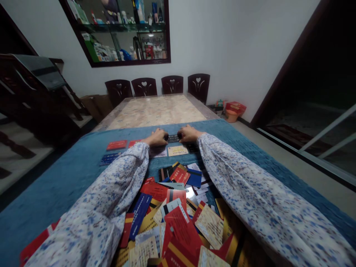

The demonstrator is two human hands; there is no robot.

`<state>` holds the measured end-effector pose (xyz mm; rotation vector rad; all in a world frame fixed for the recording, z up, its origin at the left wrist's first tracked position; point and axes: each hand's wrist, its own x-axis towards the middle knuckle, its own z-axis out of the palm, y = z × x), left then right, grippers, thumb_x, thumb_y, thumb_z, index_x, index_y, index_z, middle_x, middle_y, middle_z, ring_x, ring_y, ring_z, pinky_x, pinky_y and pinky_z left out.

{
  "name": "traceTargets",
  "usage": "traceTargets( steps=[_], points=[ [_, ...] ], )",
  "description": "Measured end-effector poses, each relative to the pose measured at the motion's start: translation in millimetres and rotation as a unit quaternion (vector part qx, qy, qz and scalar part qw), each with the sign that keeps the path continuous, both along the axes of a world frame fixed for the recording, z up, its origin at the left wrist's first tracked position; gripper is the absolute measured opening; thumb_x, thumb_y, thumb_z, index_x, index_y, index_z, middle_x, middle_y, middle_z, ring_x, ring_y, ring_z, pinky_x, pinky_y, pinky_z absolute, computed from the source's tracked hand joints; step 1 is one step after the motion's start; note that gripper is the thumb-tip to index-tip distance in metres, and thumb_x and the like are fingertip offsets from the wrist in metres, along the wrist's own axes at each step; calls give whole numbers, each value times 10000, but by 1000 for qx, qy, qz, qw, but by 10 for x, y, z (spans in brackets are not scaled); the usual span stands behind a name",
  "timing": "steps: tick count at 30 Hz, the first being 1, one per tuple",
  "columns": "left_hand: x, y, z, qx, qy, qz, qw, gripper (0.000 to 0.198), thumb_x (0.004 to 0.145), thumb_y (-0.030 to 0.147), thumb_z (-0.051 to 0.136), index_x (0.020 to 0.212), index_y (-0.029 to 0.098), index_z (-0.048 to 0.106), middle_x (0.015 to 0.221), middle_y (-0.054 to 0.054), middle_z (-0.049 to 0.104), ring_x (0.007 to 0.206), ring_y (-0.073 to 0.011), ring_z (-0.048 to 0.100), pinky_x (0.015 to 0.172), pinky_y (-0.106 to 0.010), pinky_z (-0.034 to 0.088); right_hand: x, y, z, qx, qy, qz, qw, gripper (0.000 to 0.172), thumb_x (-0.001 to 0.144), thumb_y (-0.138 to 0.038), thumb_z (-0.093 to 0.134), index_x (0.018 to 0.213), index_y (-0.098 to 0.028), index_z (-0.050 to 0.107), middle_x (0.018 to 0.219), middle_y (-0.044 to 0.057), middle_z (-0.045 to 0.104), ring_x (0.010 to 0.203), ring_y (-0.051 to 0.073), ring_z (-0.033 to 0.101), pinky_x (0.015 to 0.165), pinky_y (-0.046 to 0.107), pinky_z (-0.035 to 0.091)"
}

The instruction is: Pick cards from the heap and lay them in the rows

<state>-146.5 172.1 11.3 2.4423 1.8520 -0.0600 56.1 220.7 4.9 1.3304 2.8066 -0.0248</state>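
Note:
Both hands are stretched out over the blue cloth. Between them is a black card (pixel 174 138) with pale print. My left hand (pixel 157 137) has its fingers closed at the card's left end, and my right hand (pixel 188 133) pinches its right end. Just nearer to me, a cream-yellow card (pixel 178 150) lies flat. A whitish card (pixel 158 152) is partly under my left hand, and another dark card (pixel 193 148) is partly hidden by my right wrist. Left of these are a red card (pixel 116 145) and a dark blue card (pixel 110 158). A second red card is partly covered by my left sleeve.
A loose heap of red, gold, blue and white cards (pixel 178 226) lies between my forearms. The blue cloth (pixel 69 174) covers the near part of the marble-patterned table (pixel 161 109). Several dark chairs (pixel 144 86) stand at its far end. Further red cards (pixel 39 243) sit by my left sleeve.

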Motion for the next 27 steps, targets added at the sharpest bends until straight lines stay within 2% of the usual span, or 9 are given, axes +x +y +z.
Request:
traceTargets(
  steps=[8,13,17,21,27],
  points=[
    [-25,32,-40,8,-9,-2,1000,352,755,288,656,1088,206,734,1167,-125,681,1263,-364,495,1025,-498,469,-1,80,-23,12,-14,21,1000,492,813,-406,749,1290,-292,719,1334,98,674,1219,343,562,875,366,474],
    [3,22,-32,-1,-5,7,1000,307,768,273,658,1057,203,735,1205,-131,672,1275,-373,487,1032,-528,460,-16,111,-23,10,-17,25,999,516,809,-401,756,1314,-308,711,1334,89,675,1236,344,549,897,363,463],
    [35,11,-23,-13,3,19,1000,313,784,255,643,1083,199,714,1257,-135,649,1303,-367,462,1055,-556,436,-35,110,6,9,-25,24,999,510,806,-389,765,1308,-314,717,1329,85,681,1247,349,541,913,375,458],
    [48,-4,-29,-11,4,27,1000,305,785,258,636,1079,207,702,1256,-122,642,1313,-355,448,1056,-532,437,-47,95,25,9,-33,25,999,503,800,-388,770,1295,-308,724,1327,86,684,1250,357,534,896,377,458],
    [40,-40,-59,7,13,23,1000,377,815,275,624,1171,172,692,1316,-176,614,1367,-402,402,1064,-582,403,-45,68,27,28,-38,27,999,478,803,-393,758,1262,-262,736,1322,122,680,1239,370,526,909,404,453]
  ],
)
